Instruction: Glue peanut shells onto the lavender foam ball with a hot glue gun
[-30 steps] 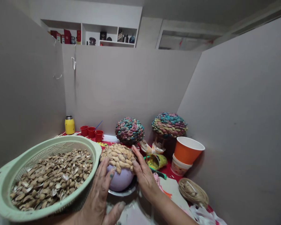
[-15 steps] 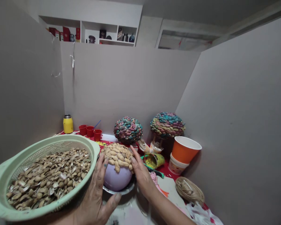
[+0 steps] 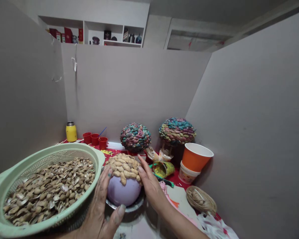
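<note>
A purple ball [image 3: 124,192], its top covered with whole peanut shells [image 3: 123,165], rests in a shallow metal bowl [image 3: 136,207] in the lower middle. My left hand [image 3: 102,202] lies against the ball's left side, fingers stretched up and thumb apart in front. On the opposite side my right hand [image 3: 150,184] touches the shells with extended fingers; its thumb is hidden. Neither hand is closed around anything. Left of them, a green basket [image 3: 101,159] holds many split shells [image 3: 49,186].
Two colourful shell-covered domes [image 3: 136,136] [image 3: 176,131] stand at the back. Red cups [image 3: 103,143] and a yellow bottle [image 3: 71,132] are back left. An orange bucket [image 3: 195,157], a tipped container [image 3: 164,169], twine [image 3: 201,200] and a plastic bag [image 3: 215,225] lie to the right.
The purple ball appears tilted slightly, with more of its front showing. Both hands stay beside it with nearly the same pose, and the view has shifted a little.
</note>
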Demonstrator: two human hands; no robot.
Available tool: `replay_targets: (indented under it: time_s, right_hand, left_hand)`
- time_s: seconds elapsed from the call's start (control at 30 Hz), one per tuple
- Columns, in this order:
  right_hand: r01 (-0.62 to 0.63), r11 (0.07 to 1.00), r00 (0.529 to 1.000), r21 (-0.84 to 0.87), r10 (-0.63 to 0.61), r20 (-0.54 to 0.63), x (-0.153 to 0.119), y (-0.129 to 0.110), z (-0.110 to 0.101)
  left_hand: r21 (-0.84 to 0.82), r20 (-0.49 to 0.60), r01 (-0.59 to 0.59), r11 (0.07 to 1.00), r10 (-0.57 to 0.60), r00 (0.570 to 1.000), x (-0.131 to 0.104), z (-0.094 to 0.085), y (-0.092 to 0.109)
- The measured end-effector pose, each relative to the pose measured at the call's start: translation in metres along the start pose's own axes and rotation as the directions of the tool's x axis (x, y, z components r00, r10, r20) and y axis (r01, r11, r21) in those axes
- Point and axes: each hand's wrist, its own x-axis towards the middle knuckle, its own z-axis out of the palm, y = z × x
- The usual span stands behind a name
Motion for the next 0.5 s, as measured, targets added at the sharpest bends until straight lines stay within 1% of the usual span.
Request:
replay_targets:
  time_s: [0.1,0.17,0.23,0.27,0.3,0.33,0.4,0.43,0.5]
  right_hand:
    - [-0.005,1.000,1.000,-0.028,0.006,0.022,-0.001,-0.002,0.000]
    - [-0.005,1.000,1.000,-0.026,0.006,0.013,-0.001,-0.003,0.000]
    - [-0.001,1.000,1.000,-0.021,0.001,0.002,-0.001,-0.003,0.001]
    - [0.002,1.000,1.000,-0.019,-0.002,-0.002,-0.001,-0.002,0.001]
    - [0.008,1.000,1.000,-0.017,-0.008,-0.006,-0.001,-0.001,0.002]
    - [0.014,1.000,1.000,-0.015,-0.014,-0.014,-0.001,-0.001,0.002]
    - [0.020,1.000,0.999,-0.012,-0.021,-0.025,-0.001,0.001,0.002]
    - [0.021,1.000,0.999,-0.013,-0.021,-0.030,-0.001,0.001,0.003]
    - [0.021,1.000,0.999,-0.017,-0.021,-0.034,-0.001,0.002,0.003]
  left_hand:
    - [0.014,0.008,-0.001,1.000,0.001,1.000,0.001,-0.003,0.003]
    - [0.030,0.002,-0.030,0.999,0.030,1.000,0.002,-0.005,0.006]
    - [0.056,0.001,-0.085,0.995,0.085,0.996,0.002,-0.006,0.008]
    - [0.069,-0.010,-0.135,0.988,0.136,0.991,0.001,-0.006,0.008]
    - [0.084,-0.031,-0.202,0.976,0.205,0.978,-0.001,-0.005,0.008]
    - [0.102,-0.054,-0.280,0.955,0.286,0.957,-0.004,-0.003,0.006]
    - [0.139,-0.076,-0.432,0.891,0.445,0.893,-0.010,0.002,0.002]
    - [0.156,-0.063,-0.477,0.865,0.491,0.869,-0.012,0.005,-0.001]
    - [0.176,-0.003,-0.510,0.842,0.518,0.855,-0.014,0.007,-0.003]
